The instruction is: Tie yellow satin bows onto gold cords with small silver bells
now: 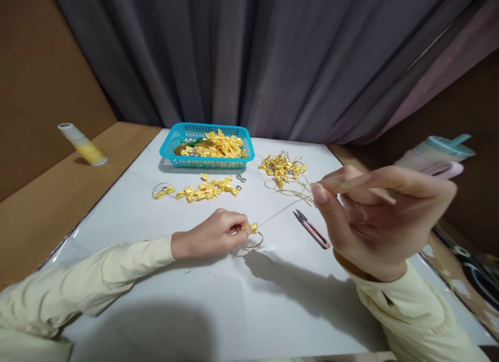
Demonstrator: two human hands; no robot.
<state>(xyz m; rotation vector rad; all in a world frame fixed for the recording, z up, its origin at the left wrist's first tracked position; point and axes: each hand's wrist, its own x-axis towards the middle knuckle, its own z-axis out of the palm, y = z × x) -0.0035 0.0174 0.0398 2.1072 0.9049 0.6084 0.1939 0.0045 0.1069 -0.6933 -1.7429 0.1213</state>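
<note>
My left hand (218,231) is closed low over the white table, its thumb and fingertips pinching a small yellow ribbon bow (254,227). A loop of gold cord (256,244) hangs from the bow. From there a thin thread (278,212) runs taut up to my right hand (374,216), raised high on the right with thumb and index finger pressed together on it. Whether a needle is in that pinch is too small to tell. Thread snips (312,230) with pink handles lie on the table between the hands.
A blue basket (166,149) of yellow bows stands at the back. Loose bows (210,188) and silvery bits (239,187) lie before it, with a pile of corded bows (283,167) to the right. A thread spool (83,144) is left; a lidded cup (436,149) is right.
</note>
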